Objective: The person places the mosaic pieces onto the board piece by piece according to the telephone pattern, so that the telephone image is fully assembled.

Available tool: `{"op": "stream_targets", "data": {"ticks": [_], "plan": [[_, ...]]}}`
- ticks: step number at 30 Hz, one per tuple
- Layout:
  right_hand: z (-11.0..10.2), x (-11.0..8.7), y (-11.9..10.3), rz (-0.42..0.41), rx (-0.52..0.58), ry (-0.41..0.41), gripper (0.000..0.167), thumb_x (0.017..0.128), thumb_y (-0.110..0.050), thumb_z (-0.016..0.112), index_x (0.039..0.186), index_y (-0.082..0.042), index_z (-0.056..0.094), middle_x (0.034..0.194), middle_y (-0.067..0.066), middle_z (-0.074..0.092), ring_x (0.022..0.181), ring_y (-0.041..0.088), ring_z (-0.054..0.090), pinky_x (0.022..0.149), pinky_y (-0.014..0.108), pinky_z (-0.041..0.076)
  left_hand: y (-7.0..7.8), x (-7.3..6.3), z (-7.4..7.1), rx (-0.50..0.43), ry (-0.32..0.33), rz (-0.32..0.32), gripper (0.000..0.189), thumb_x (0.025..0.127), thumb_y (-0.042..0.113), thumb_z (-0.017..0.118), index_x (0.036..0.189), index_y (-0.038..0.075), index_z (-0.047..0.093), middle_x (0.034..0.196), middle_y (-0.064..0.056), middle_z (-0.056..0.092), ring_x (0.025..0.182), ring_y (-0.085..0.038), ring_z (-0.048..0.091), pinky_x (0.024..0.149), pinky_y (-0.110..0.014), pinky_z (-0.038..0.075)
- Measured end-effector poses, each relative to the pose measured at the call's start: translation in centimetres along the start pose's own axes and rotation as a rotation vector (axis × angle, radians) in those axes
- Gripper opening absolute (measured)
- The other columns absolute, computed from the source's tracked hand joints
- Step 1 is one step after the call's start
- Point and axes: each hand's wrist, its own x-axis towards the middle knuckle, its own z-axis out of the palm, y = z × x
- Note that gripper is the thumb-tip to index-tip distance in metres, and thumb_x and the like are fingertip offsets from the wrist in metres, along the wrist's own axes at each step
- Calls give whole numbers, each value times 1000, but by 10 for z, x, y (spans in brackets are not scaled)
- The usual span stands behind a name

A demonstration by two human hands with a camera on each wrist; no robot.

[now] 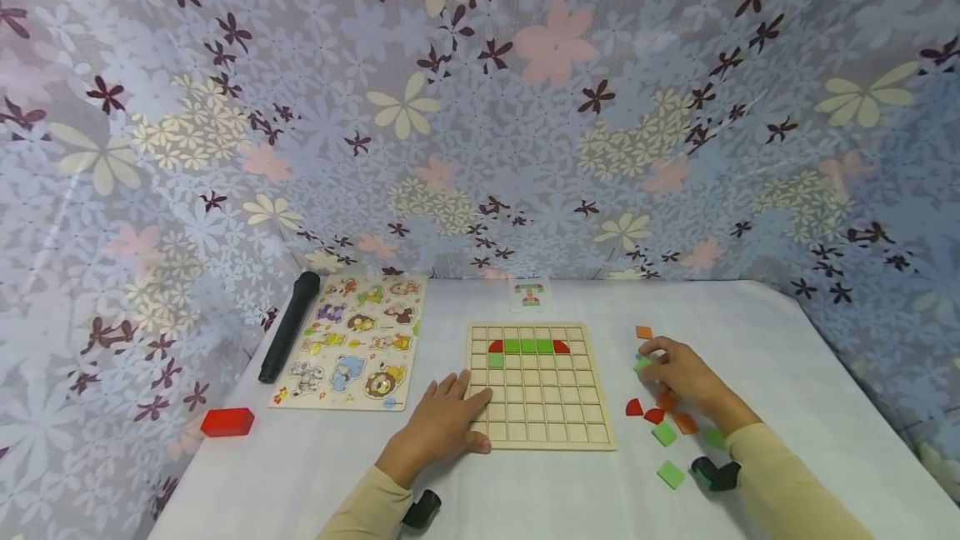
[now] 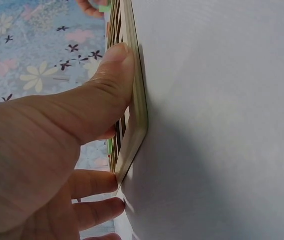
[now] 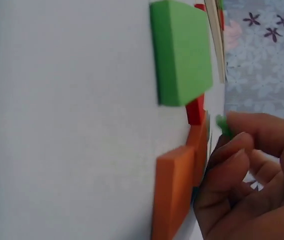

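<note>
A wooden grid board lies in the middle of the table. On its upper rows sit a row of green square tiles with a red quarter-round tile at the right end and another at the left, plus a green tile below the left one. My left hand rests on the board's left edge with fingers spread, the thumb lying on the rim. Right of the board, my right hand pinches a small green tile between thumb and fingertips.
Around the right hand lie loose tiles: an orange one, red quarter-rounds and green squares. A pattern card stands behind the board. Leftward are an animal puzzle, a black rod and a red block.
</note>
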Motion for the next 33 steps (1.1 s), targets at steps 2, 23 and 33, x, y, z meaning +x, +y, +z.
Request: {"op": "stream_targets", "data": {"ticks": [2,23,33], "plan": [[-3,0,1,-7,70,-11,41,99,-14,62,137,-1,51,83,10,54,61,21,50,54,32,46,0,0,1,5,0,0,81,81,52,77,151,20,52,161,-24,34,148,-44,34,120,-61,27],[0,7,-42,-142,377,-28,59,96,-20,73,142,1,44,83,2,66,69,15,62,62,28,55,2,3,3,24,-5,-17,80,80,52,77,150,21,53,161,-21,36,148,-41,35,120,-59,28],[33,18,-58,-153,364,-116,53,97,-15,69,141,3,46,83,9,70,66,15,61,58,28,51,2,3,5,36,0,-7,81,80,52,77,150,22,53,161,-21,36,148,-40,35,119,-60,29]]}}
